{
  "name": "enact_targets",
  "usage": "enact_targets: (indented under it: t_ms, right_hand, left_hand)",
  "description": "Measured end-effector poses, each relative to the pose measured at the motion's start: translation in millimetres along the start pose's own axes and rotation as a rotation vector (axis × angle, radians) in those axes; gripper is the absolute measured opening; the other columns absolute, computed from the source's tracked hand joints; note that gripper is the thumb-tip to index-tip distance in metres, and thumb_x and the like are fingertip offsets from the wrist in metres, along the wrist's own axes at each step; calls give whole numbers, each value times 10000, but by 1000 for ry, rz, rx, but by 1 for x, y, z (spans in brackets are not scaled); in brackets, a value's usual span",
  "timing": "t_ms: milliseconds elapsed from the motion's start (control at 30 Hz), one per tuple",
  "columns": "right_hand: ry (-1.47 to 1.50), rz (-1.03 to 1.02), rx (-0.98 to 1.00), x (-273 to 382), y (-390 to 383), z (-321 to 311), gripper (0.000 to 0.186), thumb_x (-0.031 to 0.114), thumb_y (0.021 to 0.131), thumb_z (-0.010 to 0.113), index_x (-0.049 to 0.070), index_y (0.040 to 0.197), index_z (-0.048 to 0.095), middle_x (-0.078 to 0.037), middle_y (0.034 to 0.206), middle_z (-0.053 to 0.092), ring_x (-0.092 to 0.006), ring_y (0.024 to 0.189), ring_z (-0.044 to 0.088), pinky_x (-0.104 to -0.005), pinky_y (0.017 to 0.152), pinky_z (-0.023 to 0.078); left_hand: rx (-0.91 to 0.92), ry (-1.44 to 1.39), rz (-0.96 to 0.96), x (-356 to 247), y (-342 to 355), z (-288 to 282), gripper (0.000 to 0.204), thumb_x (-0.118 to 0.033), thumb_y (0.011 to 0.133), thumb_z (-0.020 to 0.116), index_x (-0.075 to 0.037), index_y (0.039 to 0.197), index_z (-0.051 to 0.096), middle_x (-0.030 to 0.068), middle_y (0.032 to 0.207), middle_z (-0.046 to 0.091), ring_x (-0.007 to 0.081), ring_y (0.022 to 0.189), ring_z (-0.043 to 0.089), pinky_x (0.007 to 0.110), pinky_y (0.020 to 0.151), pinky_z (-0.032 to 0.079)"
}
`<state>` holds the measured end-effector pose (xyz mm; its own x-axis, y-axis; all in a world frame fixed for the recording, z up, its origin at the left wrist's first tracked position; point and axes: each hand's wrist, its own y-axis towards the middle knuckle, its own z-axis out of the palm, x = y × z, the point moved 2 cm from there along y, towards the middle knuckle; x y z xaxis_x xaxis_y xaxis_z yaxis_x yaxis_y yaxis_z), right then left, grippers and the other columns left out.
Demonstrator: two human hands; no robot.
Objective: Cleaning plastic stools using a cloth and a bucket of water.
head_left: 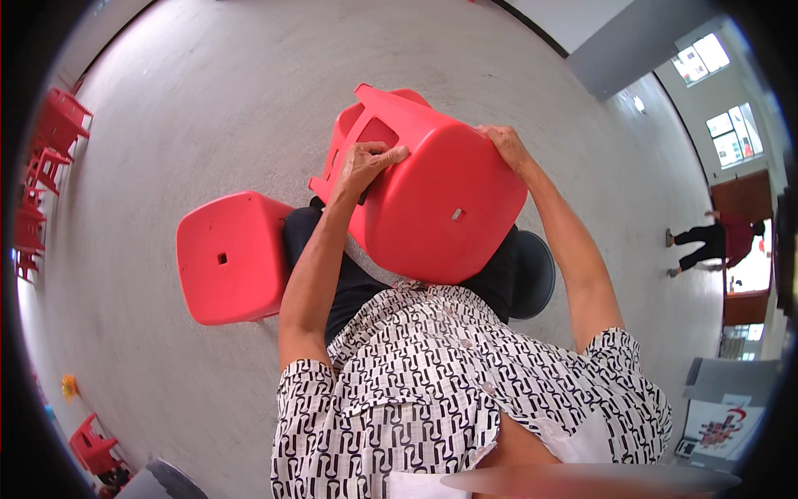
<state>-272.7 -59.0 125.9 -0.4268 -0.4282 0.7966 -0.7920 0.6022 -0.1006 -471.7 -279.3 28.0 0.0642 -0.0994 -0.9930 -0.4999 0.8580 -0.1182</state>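
Note:
A red plastic stool [445,208] is tipped over above my lap, its square seat with a centre hole toward me and its legs pointing away. My left hand [366,166] grips it at the left, fingers curled over the edge beside a leg opening. My right hand [503,145] is closed on the upper right edge of the seat. A second red stool [233,258] stands upright on the floor beside my left leg. A dark round surface [532,274] shows beside my right leg, partly hidden.
Several red stools and chairs [62,121] line the far left, with another red chair [93,441] at lower left near a small yellow object [69,386]. A person [715,243] in dark trousers is at the right. Grey boards [727,399] stand at lower right. Concrete floor [208,108] surrounds me.

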Motion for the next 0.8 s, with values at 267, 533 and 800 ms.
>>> enact_targets:
  t_ms: [267, 533, 800]
  right_hand:
    - [140, 193, -197, -66, -14, -3, 428, 408, 954, 528, 34, 987, 732, -50, 869, 678, -138, 802, 617, -300, 694, 506]
    - [38, -100, -221, -70, -16, 10, 415, 340, 972, 468, 11, 927, 718, -30, 752, 644, -125, 726, 587, -300, 699, 484]
    - [6, -130, -251, -70, -11, 4, 353, 244, 961, 466, 1, 981, 721, -144, 935, 721, -238, 833, 665, -335, 768, 522]
  left_hand:
    - [176, 247, -40, -35, 28, 13, 476, -499, 842, 731, -47, 988, 756, 60, 679, 648, 180, 534, 616, 340, 400, 448]
    - [-192, -309, 78, -3, 18, 6, 307, -323, 871, 768, -16, 890, 758, -9, 753, 650, 65, 649, 565, 237, 600, 440]
    - [-94, -401, 291, -138, 18, 39, 336, -322, 920, 712, -12, 1048, 705, 38, 821, 689, 124, 802, 637, 296, 730, 500]
